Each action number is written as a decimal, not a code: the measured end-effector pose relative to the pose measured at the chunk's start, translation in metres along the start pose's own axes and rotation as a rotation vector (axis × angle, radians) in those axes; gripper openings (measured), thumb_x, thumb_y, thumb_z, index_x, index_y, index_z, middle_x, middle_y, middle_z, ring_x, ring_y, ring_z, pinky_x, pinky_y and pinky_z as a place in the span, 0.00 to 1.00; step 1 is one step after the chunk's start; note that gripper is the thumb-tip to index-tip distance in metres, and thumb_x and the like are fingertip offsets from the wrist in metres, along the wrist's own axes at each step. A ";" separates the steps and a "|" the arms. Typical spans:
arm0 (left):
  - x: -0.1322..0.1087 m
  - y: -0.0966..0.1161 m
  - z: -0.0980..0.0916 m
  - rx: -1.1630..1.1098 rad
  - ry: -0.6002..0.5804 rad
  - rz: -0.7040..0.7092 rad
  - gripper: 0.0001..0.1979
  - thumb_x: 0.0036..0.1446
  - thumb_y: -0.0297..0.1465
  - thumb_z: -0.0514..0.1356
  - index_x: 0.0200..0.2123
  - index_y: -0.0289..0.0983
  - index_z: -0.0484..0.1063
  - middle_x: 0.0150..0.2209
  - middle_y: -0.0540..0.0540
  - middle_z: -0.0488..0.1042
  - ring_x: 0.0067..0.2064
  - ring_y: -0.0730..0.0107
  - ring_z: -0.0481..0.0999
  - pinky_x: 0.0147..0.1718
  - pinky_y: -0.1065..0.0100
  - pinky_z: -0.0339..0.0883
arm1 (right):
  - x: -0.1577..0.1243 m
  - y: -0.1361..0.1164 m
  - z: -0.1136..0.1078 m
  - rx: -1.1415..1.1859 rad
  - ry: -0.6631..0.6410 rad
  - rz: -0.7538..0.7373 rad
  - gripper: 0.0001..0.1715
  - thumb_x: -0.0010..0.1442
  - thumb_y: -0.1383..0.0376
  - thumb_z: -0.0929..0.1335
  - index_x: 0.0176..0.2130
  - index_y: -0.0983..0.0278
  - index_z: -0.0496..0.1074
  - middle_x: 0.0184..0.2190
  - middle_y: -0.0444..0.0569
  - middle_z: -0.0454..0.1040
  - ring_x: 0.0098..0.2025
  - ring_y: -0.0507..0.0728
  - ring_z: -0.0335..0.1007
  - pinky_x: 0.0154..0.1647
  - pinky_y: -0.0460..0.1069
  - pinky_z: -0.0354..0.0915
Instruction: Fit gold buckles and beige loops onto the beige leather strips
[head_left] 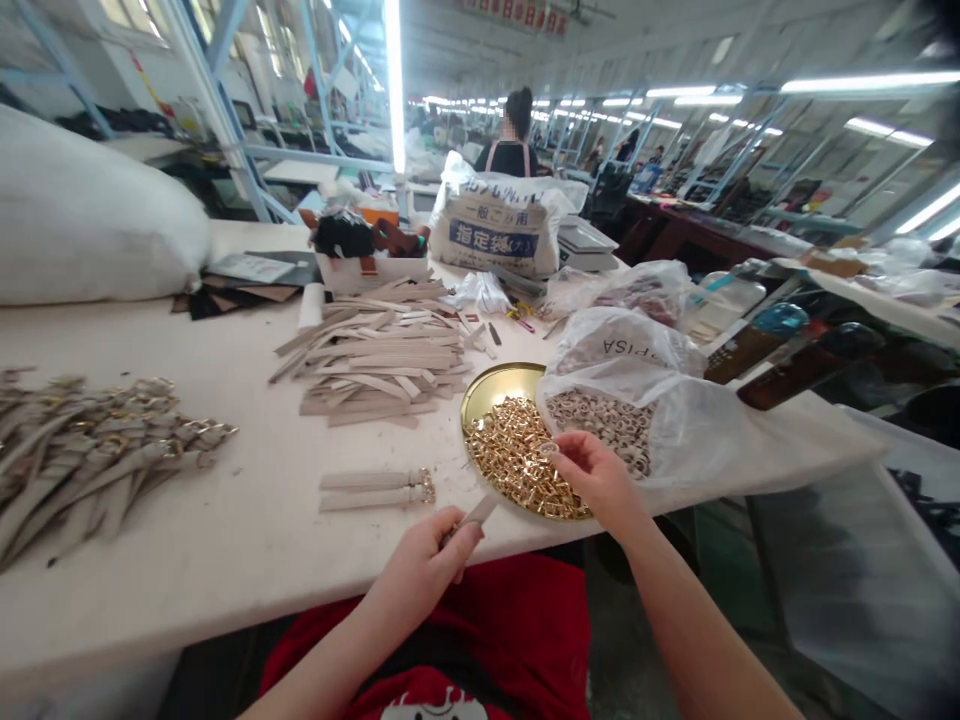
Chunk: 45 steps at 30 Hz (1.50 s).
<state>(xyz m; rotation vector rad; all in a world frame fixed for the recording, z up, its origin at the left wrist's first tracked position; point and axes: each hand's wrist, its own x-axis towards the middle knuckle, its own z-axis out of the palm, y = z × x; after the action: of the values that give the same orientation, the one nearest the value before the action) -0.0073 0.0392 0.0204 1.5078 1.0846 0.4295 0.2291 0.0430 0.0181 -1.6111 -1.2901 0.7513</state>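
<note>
My left hand (435, 548) is closed around a flat grey-beige strap (482, 509), whose end sticks out past the thumb near the table's front edge. My right hand (600, 482) pinches a small pale ring (550, 449) between thumb and fingertips, over a round gold tray (478, 394). Many small gold metal fittings (517, 450) lie in the tray. Right beside it, a clear plastic bag (675, 405) holds many small beige loops (604, 425). Left of the tray, two straps with metal fittings (375, 490) lie side by side.
A stack of loose beige strips (382, 350) lies behind the two straps. Fitted straps (97, 450) are heaped at far left, near a big white sack (90, 215). A printed bag (495, 225) stands at the back; brown bottles (810, 365) are at right. A person (510, 150) is beyond the table.
</note>
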 end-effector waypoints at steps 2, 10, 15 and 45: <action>0.000 0.007 0.000 -0.057 0.037 0.028 0.15 0.55 0.42 0.49 0.25 0.37 0.61 0.15 0.57 0.59 0.19 0.78 0.57 0.21 0.75 0.52 | -0.022 -0.017 0.022 0.213 -0.042 0.030 0.15 0.48 0.57 0.69 0.34 0.62 0.65 0.26 0.43 0.67 0.27 0.51 0.64 0.29 0.46 0.62; -0.010 0.000 -0.011 0.006 0.099 0.060 0.14 0.56 0.40 0.49 0.25 0.36 0.64 0.17 0.56 0.59 0.20 0.78 0.57 0.20 0.75 0.50 | -0.051 -0.039 0.072 0.507 -0.168 0.154 0.13 0.49 0.57 0.70 0.34 0.61 0.67 0.28 0.42 0.68 0.31 0.51 0.66 0.35 0.47 0.63; -0.015 -0.007 -0.019 0.014 0.020 0.044 0.14 0.56 0.40 0.48 0.26 0.36 0.64 0.17 0.56 0.59 0.20 0.78 0.58 0.20 0.75 0.50 | -0.043 -0.035 0.079 0.641 -0.233 0.291 0.14 0.48 0.59 0.71 0.35 0.62 0.68 0.28 0.41 0.68 0.28 0.49 0.66 0.34 0.47 0.63; -0.001 -0.031 -0.026 -0.205 0.092 -0.092 0.13 0.49 0.27 0.53 0.39 0.36 0.56 0.18 0.59 0.62 0.18 0.81 0.59 0.18 0.77 0.51 | -0.062 -0.026 0.114 0.667 -0.245 0.366 0.22 0.54 0.47 0.62 0.30 0.63 0.69 0.27 0.46 0.69 0.27 0.52 0.64 0.31 0.50 0.63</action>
<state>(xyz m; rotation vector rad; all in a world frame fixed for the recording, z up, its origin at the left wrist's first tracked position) -0.0404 0.0501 -0.0011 1.2632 1.1411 0.5339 0.1024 0.0159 -0.0092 -1.2266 -0.7711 1.4643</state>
